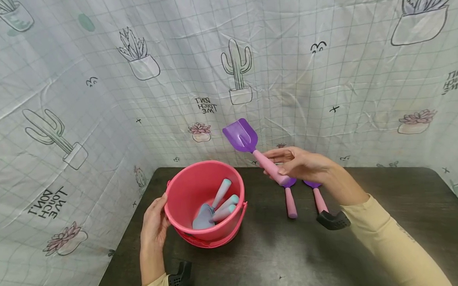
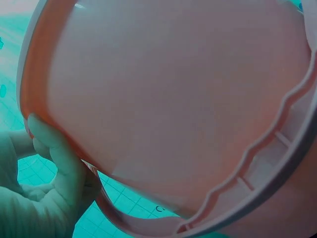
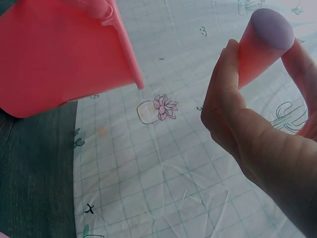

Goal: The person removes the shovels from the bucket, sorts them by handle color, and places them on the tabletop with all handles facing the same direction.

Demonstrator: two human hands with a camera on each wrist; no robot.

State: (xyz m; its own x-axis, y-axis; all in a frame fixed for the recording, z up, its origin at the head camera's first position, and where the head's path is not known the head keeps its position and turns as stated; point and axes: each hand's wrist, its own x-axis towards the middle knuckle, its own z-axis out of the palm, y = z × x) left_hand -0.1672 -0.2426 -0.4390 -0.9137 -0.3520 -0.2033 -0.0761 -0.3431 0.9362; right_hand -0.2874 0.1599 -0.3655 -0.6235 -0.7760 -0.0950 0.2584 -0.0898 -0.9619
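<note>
1. I have the left hand (image 1: 153,223) gripping the pink bucket (image 1: 183,191) at its left rim.
2. In head view, the raised purple shovel (image 1: 263,160) lies right of the bucket, blade slanting up-left, handle end down-right.
3. My right hand (image 1: 301,163), nearer it, holds its handle; two other shovels (image 1: 290,204) lie below.

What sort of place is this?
Probably a makeshift tabletop corner, likely indoors: a dark table backed by cactus-print sheeting, with a pink bucket holding toy shovels.
</note>
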